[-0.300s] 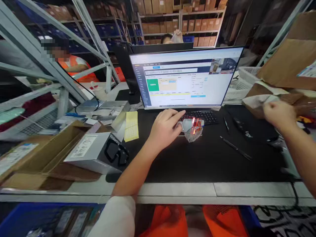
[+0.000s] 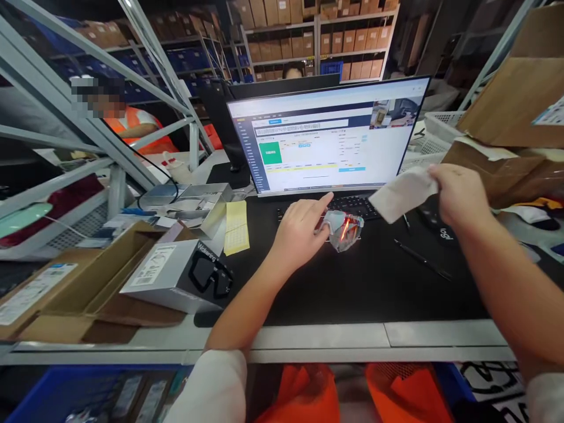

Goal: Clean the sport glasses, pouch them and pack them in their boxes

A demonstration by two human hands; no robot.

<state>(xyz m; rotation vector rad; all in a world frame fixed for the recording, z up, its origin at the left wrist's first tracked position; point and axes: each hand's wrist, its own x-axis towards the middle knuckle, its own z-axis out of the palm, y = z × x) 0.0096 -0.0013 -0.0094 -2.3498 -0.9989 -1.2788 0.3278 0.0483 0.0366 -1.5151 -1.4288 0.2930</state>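
My left hand (image 2: 302,230) is over the near edge of the keyboard (image 2: 352,207), index finger stretched toward the keys. Its thumb and lower fingers close on the edge of shiny sunglasses (image 2: 347,232) with a red-orange reflection and what looks like clear wrapping. The exact grip is partly hidden. To the right, my right hand (image 2: 460,191) pinches one end of a flat white pouch (image 2: 403,194), held above the black desk mat between the monitor and mouse. A grey box (image 2: 171,276) printed with glasses stands at the left.
A lit monitor (image 2: 326,141) stands behind the keyboard. Two pens, one a black pen (image 2: 422,258), and a mouse lie on the right. Yellow label sheets (image 2: 237,228) and an open cardboard carton (image 2: 97,282) are left. Cartons (image 2: 506,117) stack at right. A person in an orange vest sits beyond the frame.
My right hand has moved left from the cartons at the right and now brings a white pouch over the mat. My left hand stays by the keyboard and sunglasses, nearly unmoved.
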